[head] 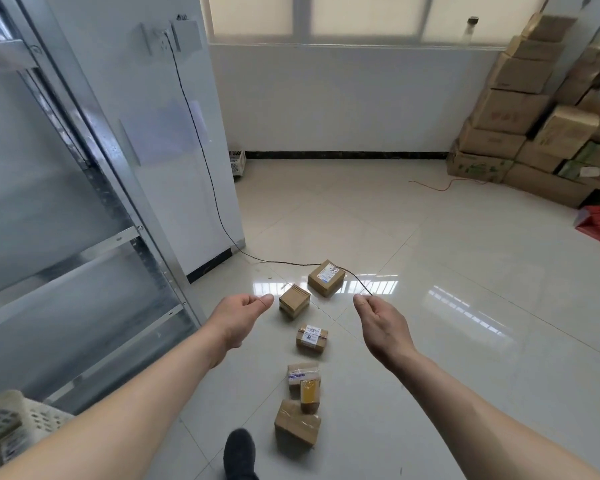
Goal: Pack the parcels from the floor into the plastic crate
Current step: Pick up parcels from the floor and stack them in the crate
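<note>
Evidently nothing is packed yet: six cardboard parcels are left on the tiled floor, both the left hand and right hand are held loosely curled and empty, and the plastic crate is seen at lower left.

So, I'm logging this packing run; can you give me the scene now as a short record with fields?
parcels on floor: six small cardboard parcels, in a loose line ahead of the person
farthest parcel: labelled box, dark cable running by it
crate: white plastic crate, lower left, by the metal rack
left hand: reaching out, fingers curled, holding nothing
right hand: reaching out, holding nothing
background: stacked cartons, right wall
</note>
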Demonstrator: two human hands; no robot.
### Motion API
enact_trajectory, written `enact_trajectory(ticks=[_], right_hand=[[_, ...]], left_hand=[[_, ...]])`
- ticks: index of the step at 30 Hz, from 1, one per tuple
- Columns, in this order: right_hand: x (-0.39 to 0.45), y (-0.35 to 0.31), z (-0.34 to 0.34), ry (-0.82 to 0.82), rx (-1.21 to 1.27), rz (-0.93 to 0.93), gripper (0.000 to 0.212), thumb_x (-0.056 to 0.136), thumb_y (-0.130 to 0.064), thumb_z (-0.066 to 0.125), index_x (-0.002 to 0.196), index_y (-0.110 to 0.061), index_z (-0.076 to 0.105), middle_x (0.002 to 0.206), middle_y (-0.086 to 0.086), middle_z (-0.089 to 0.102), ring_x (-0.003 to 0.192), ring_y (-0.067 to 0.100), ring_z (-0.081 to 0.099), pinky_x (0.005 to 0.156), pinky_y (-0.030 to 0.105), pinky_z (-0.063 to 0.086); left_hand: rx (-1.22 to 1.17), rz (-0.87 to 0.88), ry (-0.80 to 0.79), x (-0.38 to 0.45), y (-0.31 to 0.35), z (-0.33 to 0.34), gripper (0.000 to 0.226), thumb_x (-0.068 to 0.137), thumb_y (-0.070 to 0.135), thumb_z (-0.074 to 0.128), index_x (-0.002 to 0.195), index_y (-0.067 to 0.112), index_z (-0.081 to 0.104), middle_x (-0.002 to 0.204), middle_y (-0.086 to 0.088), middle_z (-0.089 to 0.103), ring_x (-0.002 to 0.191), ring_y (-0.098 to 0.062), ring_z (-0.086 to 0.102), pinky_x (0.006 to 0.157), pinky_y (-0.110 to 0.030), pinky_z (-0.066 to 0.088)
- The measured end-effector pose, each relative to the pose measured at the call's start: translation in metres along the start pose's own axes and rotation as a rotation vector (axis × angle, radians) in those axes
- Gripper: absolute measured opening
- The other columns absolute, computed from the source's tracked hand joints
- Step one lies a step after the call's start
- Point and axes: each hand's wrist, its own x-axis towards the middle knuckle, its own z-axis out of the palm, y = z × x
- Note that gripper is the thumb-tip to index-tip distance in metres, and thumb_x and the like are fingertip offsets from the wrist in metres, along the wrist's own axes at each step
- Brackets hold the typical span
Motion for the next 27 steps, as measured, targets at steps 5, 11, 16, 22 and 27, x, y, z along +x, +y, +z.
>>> enact_trajectory(ticks=[5, 11, 16, 22, 27], right_hand=[[0.053, -0.007, 0.021, -0.015, -0.004, 0.018, 0.032, 0.105, -0.045, 0.043, 0.079, -0.028, 0.054, 0.076, -0.01, 0.053, 0.087, 0.021, 0.053, 0.075, 0.034, 0.037], [0.152, -0.018, 0.064, -0.033, -0.079, 0.049, 0.027, 0.104, -0.048, 0.043, 0.087, -0.029, 0.053, 0.088, -0.007, 0.053, 0.092, 0.018, 0.049, 0.081, 0.032, 0.039], [0.235, -0.028, 0.109, -0.076, -0.129, 0.124, 0.041, 0.103, -0.052, 0.041, 0.109, -0.021, 0.067, 0.096, -0.006, 0.055, 0.097, 0.017, 0.051, 0.088, 0.035, 0.042], [0.309, -0.032, 0.164, -0.125, -0.141, 0.163, 0.025, 0.104, -0.049, 0.043, 0.092, -0.029, 0.051, 0.089, -0.008, 0.05, 0.09, 0.017, 0.046, 0.079, 0.03, 0.036], [0.37, -0.015, 0.2, -0.186, -0.168, 0.217, 0.03, 0.102, -0.052, 0.04, 0.077, -0.035, 0.042, 0.074, -0.013, 0.041, 0.085, 0.017, 0.044, 0.068, 0.031, 0.035]], left_hand=[[-0.013, -0.029, -0.023, 0.059, 0.004, -0.003, 0.031, 0.091, 0.052, 0.06, 0.096, 0.021, 0.064, 0.097, -0.007, 0.055, 0.085, -0.022, 0.047, 0.064, -0.03, 0.037], [-0.046, -0.065, -0.053, 0.171, 0.004, -0.016, 0.045, 0.092, 0.051, 0.059, 0.106, 0.009, 0.064, 0.095, -0.006, 0.052, 0.085, -0.022, 0.046, 0.067, -0.031, 0.038], [-0.078, -0.201, -0.096, 0.256, -0.006, -0.035, 0.035, 0.094, 0.05, 0.057, 0.098, 0.016, 0.062, 0.103, -0.007, 0.057, 0.094, -0.025, 0.052, 0.071, -0.033, 0.044], [-0.09, -0.302, -0.113, 0.345, -0.012, -0.044, 0.025, 0.095, 0.047, 0.056, 0.099, 0.022, 0.056, 0.094, -0.005, 0.05, 0.085, -0.022, 0.045, 0.067, -0.031, 0.035], [-0.097, -0.368, -0.122, 0.412, -0.022, -0.028, 0.033, 0.093, 0.05, 0.057, 0.104, 0.019, 0.06, 0.097, -0.004, 0.053, 0.085, -0.022, 0.047, 0.07, -0.032, 0.038]])
